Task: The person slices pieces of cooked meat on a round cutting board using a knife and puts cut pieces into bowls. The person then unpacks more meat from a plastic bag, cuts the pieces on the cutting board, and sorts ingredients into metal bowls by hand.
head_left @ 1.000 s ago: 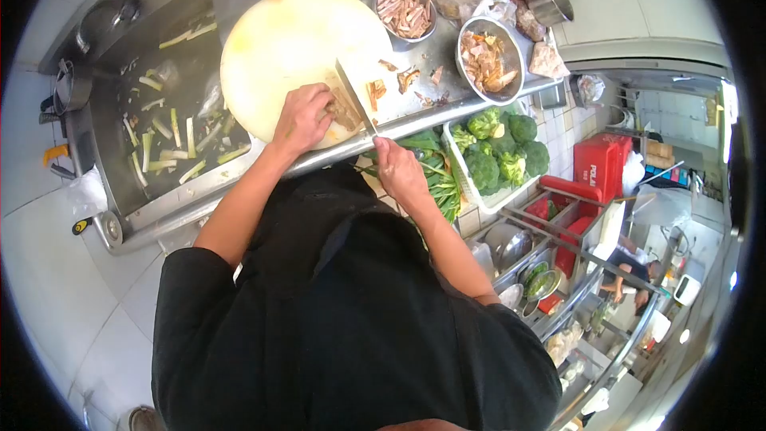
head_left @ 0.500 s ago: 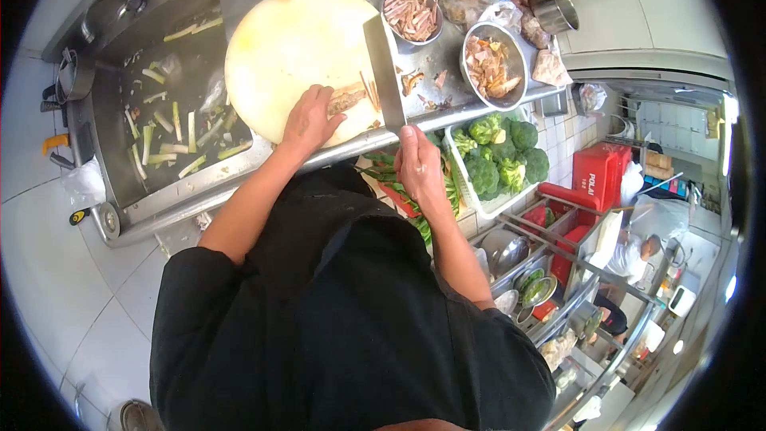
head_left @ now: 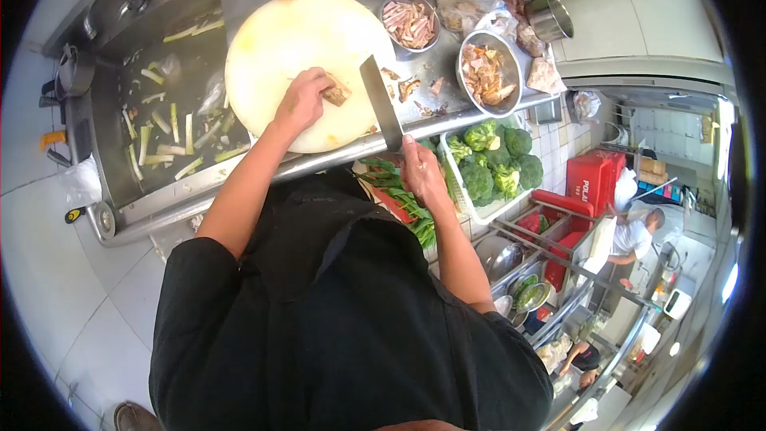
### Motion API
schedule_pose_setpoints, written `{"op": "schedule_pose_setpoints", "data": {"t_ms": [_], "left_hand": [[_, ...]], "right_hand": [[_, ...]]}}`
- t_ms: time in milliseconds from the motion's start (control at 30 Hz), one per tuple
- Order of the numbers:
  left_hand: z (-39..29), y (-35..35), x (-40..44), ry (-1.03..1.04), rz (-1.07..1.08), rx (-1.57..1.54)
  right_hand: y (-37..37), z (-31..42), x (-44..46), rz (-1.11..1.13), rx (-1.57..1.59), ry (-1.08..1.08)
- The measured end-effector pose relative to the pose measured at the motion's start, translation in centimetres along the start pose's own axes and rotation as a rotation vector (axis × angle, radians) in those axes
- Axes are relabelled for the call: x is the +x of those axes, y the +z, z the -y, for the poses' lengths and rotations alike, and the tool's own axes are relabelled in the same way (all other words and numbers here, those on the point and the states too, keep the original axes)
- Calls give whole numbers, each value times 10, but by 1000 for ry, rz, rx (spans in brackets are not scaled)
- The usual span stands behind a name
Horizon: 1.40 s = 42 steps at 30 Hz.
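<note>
On the round pale cutting board (head_left: 279,40), my left hand (head_left: 302,104) is closed around a chunk of brownish meat (head_left: 338,92), whose end sticks out past the fingers. My right hand (head_left: 423,172) grips the handle of a cleaver (head_left: 381,104) at the board's right edge. The cleaver's broad dark blade points away from me, apart from the meat. Just beyond the blade, a few brown scraps (head_left: 408,89) lie on the steel counter. A steel bowl of pinkish meat strips (head_left: 410,24) stands at the board's upper right.
Right of the board is a steel bowl of meat pieces (head_left: 487,76) beside plastic bags (head_left: 467,9). Below the counter edge sits a white basket of broccoli (head_left: 499,161) near green vegetables (head_left: 399,191). A sink (head_left: 179,72) at left holds scallion pieces. Another person (head_left: 632,235) is at far right.
My left hand has shifted up slightly and turned the meat chunk. Thin slices at its cut end no longer show on the board. The cleaver has moved slightly down toward me.
</note>
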<state>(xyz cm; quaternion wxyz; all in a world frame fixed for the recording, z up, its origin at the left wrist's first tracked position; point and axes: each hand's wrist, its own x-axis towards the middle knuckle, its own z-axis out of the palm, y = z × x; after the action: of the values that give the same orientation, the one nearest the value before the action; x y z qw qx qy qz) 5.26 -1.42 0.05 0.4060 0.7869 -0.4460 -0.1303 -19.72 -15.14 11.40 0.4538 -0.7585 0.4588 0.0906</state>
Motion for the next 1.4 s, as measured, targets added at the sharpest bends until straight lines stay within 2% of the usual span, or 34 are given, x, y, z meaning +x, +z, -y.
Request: {"op": "schedule_pose_setpoints", "data": {"t_ms": [100, 133, 233, 267, 367, 533, 800, 967, 1133, 1300, 1400], "left_hand": [[2, 10, 5, 190, 238, -55], [-1, 12, -1, 195, 287, -101], [-12, 15, -21, 203, 45, -148], [-15, 15, -24, 222, 59, -134], [-24, 7, -27, 264, 92, -92], [-37, -3, -10, 269, 192, 57], [-22, 13, -21, 263, 110, -53], [-25, 13, -20, 254, 93, -40], [-21, 17, -23, 239, 87, -40], [-19, 16, -24, 316, 24, -78], [-19, 16, -28, 288, 34, -54]], "right_hand": [[7, -2, -2, 23, -33, 20], [10, -3, -3, 34, -45, 30], [21, -3, -15, -59, -146, -94], [24, -12, -12, -46, -115, -143], [18, 6, -18, -2, -157, -59], [12, 26, -37, -23, -229, -105], [40, 21, -13, -44, -335, -137], [17, 43, -21, -23, -337, -175], [43, 19, -17, -65, -370, -176], [30, 34, -6, -64, -371, -200], [18, 42, -27, -47, -389, -149]]}}
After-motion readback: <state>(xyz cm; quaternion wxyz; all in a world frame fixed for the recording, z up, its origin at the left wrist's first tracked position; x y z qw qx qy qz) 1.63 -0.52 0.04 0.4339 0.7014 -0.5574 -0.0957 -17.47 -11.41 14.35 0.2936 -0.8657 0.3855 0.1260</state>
